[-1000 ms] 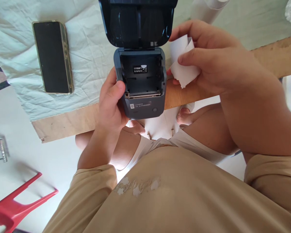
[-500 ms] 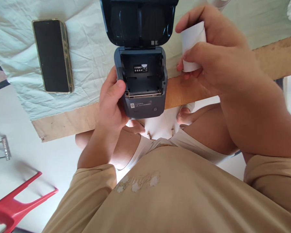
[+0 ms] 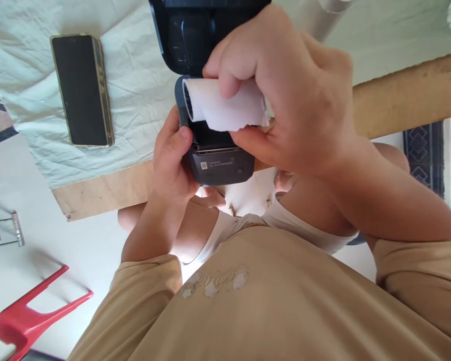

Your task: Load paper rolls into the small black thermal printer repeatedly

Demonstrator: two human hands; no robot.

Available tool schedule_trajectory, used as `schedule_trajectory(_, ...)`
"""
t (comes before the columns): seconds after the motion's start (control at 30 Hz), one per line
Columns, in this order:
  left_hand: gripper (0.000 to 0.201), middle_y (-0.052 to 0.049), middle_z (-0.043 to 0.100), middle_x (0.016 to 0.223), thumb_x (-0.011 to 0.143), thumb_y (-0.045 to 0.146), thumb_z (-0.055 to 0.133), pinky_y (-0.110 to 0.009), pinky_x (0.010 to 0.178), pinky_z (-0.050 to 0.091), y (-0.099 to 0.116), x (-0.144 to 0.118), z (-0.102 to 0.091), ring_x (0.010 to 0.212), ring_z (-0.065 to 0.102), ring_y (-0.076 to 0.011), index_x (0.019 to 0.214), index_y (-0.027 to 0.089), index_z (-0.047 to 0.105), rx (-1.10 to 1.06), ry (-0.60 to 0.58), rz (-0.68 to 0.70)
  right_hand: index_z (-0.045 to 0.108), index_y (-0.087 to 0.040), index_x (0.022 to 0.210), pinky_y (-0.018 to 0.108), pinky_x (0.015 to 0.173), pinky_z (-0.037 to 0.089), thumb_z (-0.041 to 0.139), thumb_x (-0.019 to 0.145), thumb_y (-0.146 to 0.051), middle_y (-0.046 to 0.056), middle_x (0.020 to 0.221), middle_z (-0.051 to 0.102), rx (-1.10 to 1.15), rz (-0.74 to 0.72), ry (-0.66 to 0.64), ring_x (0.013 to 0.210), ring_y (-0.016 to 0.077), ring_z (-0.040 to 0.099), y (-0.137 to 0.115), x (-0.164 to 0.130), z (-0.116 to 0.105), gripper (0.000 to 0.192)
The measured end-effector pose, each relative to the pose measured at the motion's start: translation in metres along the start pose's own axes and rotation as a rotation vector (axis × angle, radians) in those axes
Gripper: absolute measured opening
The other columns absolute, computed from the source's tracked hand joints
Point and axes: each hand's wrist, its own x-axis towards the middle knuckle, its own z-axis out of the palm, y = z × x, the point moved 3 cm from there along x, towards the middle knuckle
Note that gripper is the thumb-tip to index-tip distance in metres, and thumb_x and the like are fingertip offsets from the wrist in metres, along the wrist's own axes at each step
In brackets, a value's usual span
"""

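A small dark grey printer [image 3: 220, 168] stands at the table's near edge with its lid [image 3: 184, 35] swung up. My left hand [image 3: 173, 160] grips the printer's left side, thumb on its rim. My right hand [image 3: 281, 100] holds a white paper roll [image 3: 221, 108] lying sideways directly over the printer's open compartment, with a loose end hanging at the front. The hand and the roll hide most of the compartment.
A black phone [image 3: 81, 89] lies face up on the pale cloth [image 3: 135, 100] to the left. The bare wooden table edge [image 3: 406, 95] runs to the right. A red stool [image 3: 33, 311] and a metal frame [image 3: 7, 233] stand on the floor at the left.
My right hand has carried the paper roll from the right of the printer to just above its open compartment and turned it sideways. My left hand has kept its hold.
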Motion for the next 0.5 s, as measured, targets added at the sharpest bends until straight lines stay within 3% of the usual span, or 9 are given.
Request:
schedule_trajectory(0.1, 0.044, -0.004, 0.075, 0.11, 0.097, 0.058, 0.062, -0.042, 0.125, 0.058, 0.004, -0.002, 0.002, 0.132, 0.073, -0.0225, 0.114, 0.018, 0.071, 0.016, 0.038, 0.0, 0.059, -0.029, 0.125, 0.039, 0.134, 0.049, 0.042, 0.087, -0.023, -0.006, 0.146, 0.059, -0.296, -0.101, 0.119, 0.145, 0.0152, 0.056, 0.001, 0.003, 0.001, 0.041)
schedule_trajectory(0.27, 0.04, -0.006, 0.072, 0.096, 0.092, 0.06, 0.065, -0.044, 0.117, 0.063, 0.008, -0.005, 0.007, 0.134, 0.071, -0.0271, 0.106, 0.023, 0.069, 0.057, 0.074, -0.075, 0.066, -0.017, 0.105, 0.043, 0.13, 0.048, 0.029, 0.1, -0.035, -0.007, 0.153, 0.058, -0.336, -0.201, 0.099, 0.144, 0.0143, 0.057, 0.007, 0.004, 0.007, 0.041)
schedule_trajectory(0.37, 0.033, -0.005, 0.066, 0.086, 0.092, 0.056, 0.064, -0.04, 0.111, 0.064, 0.007, -0.005, 0.007, 0.121, 0.073, -0.0242, 0.1, 0.024, 0.067, 0.02, 0.085, -0.082, 0.069, -0.017, 0.093, 0.04, 0.122, 0.049, 0.022, 0.104, -0.05, 0.0, 0.132, 0.067, -0.384, -0.243, 0.161, 0.13, 0.0127, 0.056, 0.003, 0.001, 0.007, 0.059)
schedule_trajectory(0.5, 0.05, -0.002, 0.053, 0.075, 0.09, 0.073, 0.062, -0.038, 0.105, 0.061, 0.003, -0.003, 0.004, 0.106, 0.072, -0.0207, 0.089, 0.023, 0.06, -0.016, 0.05, -0.029, 0.072, -0.021, 0.082, 0.042, 0.11, 0.049, 0.017, 0.103, -0.052, 0.004, 0.108, 0.071, -0.42, -0.283, 0.062, 0.112, 0.0134, 0.055, 0.007, -0.003, 0.017, 0.067)
